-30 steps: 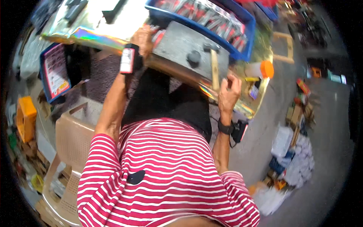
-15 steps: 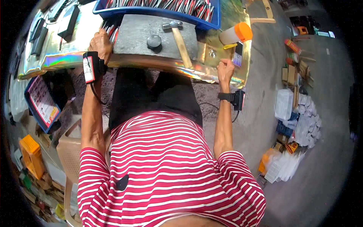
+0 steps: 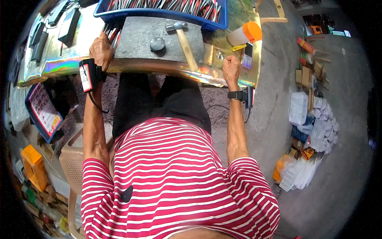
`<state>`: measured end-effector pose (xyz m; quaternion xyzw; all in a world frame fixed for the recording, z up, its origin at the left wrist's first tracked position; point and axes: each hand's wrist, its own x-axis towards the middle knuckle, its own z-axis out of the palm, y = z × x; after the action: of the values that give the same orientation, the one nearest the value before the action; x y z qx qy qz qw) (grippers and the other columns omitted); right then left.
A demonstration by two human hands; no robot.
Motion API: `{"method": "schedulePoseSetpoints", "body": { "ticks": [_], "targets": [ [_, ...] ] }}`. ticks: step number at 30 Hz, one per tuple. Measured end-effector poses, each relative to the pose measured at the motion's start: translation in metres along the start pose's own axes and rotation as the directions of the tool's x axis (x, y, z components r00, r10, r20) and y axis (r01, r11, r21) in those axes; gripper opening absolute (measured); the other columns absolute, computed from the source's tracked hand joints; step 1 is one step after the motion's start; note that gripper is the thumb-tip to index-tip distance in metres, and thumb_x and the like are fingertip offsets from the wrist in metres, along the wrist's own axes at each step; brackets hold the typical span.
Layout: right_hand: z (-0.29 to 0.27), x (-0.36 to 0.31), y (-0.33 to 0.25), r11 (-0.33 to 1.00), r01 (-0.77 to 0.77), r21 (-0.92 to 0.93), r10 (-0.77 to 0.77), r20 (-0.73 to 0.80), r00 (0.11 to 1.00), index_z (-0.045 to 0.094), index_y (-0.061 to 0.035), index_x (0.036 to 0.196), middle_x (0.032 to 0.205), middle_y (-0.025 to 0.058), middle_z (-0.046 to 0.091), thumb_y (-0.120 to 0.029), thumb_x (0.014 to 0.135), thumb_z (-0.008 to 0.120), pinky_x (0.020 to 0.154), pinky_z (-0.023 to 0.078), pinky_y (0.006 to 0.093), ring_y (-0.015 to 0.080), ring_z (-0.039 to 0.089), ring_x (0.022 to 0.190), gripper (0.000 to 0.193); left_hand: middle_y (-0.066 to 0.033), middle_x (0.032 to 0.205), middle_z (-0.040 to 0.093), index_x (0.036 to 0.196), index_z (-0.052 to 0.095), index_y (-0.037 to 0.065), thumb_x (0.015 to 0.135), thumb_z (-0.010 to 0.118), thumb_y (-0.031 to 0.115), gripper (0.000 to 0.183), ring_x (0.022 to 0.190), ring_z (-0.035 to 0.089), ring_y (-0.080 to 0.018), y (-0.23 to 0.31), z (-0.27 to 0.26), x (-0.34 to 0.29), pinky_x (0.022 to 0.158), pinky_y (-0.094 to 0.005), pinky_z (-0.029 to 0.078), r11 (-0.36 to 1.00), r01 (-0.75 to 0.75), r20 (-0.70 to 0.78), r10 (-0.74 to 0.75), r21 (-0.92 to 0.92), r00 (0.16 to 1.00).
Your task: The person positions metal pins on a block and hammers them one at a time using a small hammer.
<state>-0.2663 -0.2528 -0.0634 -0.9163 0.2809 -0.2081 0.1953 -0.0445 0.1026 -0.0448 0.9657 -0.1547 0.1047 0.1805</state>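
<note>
My left hand [image 3: 101,52] rests at the table's front edge, left of a flat grey metal plate [image 3: 137,34]. Its fingers curl in beside a bunch of slim red, black and silver tools [image 3: 113,36]; what they hold, if anything, is hidden. On the plate lie a ball-peen hammer [image 3: 185,47] with a wooden handle and a round black piece [image 3: 157,44]. My right hand [image 3: 231,72] is closed, thumb and fingers pressed together, over the front right of the table. Small shiny metal bits [image 3: 220,55] lie just beyond it. Anything in its pinch is too small to make out.
A blue crate [image 3: 227,16] full of similar slim tools stands behind the plate. At right are an orange-lidded jar [image 3: 241,36], a yellow-handled item [image 3: 238,47] and a phone [image 3: 247,56]. Black boxes with cables [image 3: 69,27] lie left. A plastic chair [image 3: 73,155] stands beside me.
My left hand has drawn back a little toward me and left. My right hand has shifted slightly left and farther from me, nearer the metal bits. The whole view has moved slightly.
</note>
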Motion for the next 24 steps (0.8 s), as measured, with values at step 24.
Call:
{"method": "schedulePoseSetpoints", "body": {
  "ticks": [24],
  "targets": [
    [-0.004, 0.030, 0.022, 0.787, 0.565, -0.249, -0.455, 0.385, 0.803, 0.049, 0.0047, 0.067, 0.065, 0.0243, 0.051, -0.019, 0.067, 0.050, 0.053, 0.039, 0.0450, 0.0372, 0.052, 0.061, 0.024, -0.0066, 0.076, 0.056, 0.092, 0.054, -0.004, 0.075, 0.055, 0.011, 0.023, 0.058, 0.051, -0.0099, 0.017, -0.064, -0.029, 0.049, -0.0200, 0.045, 0.351, 0.277, 0.280, -0.044, -0.894, 0.959]
  ]
}}
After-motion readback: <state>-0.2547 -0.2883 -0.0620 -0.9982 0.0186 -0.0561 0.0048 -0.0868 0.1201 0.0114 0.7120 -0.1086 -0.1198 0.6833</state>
